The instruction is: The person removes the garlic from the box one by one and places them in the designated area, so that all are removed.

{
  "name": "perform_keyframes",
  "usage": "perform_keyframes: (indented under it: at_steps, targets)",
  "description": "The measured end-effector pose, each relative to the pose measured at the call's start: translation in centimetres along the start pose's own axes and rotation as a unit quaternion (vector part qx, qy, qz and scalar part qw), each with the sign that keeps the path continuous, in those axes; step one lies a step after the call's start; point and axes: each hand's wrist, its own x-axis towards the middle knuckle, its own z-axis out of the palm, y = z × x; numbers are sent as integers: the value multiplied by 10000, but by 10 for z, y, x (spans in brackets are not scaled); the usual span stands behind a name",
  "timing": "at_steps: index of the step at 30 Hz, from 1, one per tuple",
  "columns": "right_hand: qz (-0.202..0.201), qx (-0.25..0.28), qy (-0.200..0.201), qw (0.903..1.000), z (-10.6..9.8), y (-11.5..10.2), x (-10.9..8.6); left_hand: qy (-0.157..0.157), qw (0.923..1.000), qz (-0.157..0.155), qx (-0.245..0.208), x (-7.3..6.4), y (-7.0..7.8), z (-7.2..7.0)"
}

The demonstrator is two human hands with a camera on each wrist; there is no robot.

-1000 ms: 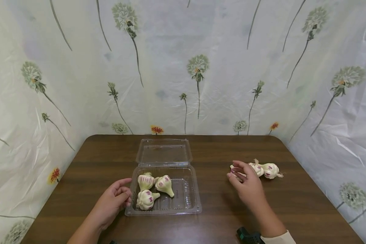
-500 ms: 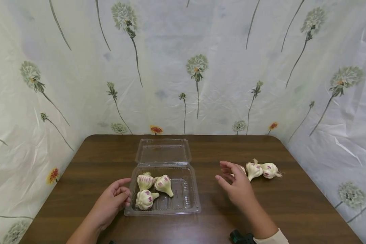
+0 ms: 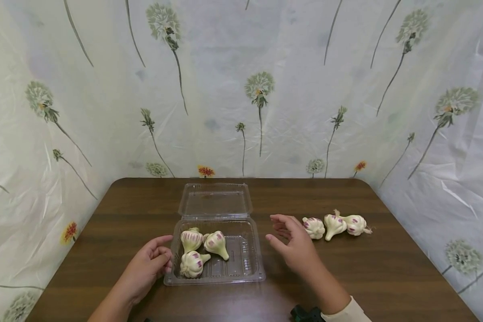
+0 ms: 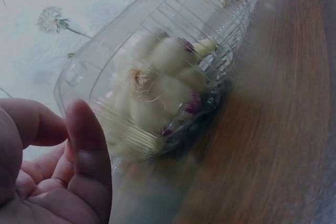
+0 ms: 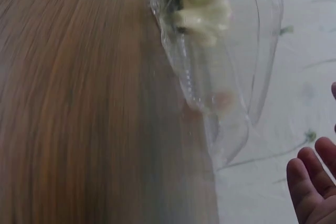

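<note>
A clear plastic clamshell container (image 3: 257,250) stands open, holding three garlic bulbs: one at the back (image 3: 192,240), one nearer the middle (image 3: 216,243) and one in front (image 3: 192,264). At its left wall my left hand (image 3: 150,264) pinches the rim between thumb and index finger; the thumb (image 4: 89,150) overlaps the rim up close. My right hand (image 3: 291,246) hovers just right of the container, fingers loosely bent and apart from the thumb, with nothing held. Behind it lie three more garlic bulbs in a row: left (image 3: 315,228), middle (image 3: 334,225) and right (image 3: 356,225).
The container's hinged lid (image 3: 216,200) lies back toward the far edge of the brown wooden table (image 3: 145,205). A dandelion-print sheet (image 3: 221,112) hangs behind and at both sides.
My right hand has moved left from the loose garlic bulbs toward the container, uncovering the left bulb. My left hand and the container have stayed in place.
</note>
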Motion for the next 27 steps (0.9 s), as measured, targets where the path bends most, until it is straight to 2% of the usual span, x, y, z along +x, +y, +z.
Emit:
perform_keyframes:
  at_steps: [11,20,27]
  targets:
    - [-188,14,-252,9995,16,-13,0,-84,9999,63,14,-2,1,-1]
    - [-579,-216,-422,9972,30,-27,-2,-134,9999,76,11,1,0,-2]
    - [-589,-209,-880,9942,40,-37,-2,-99,9999,41,31,0,-1,-2]
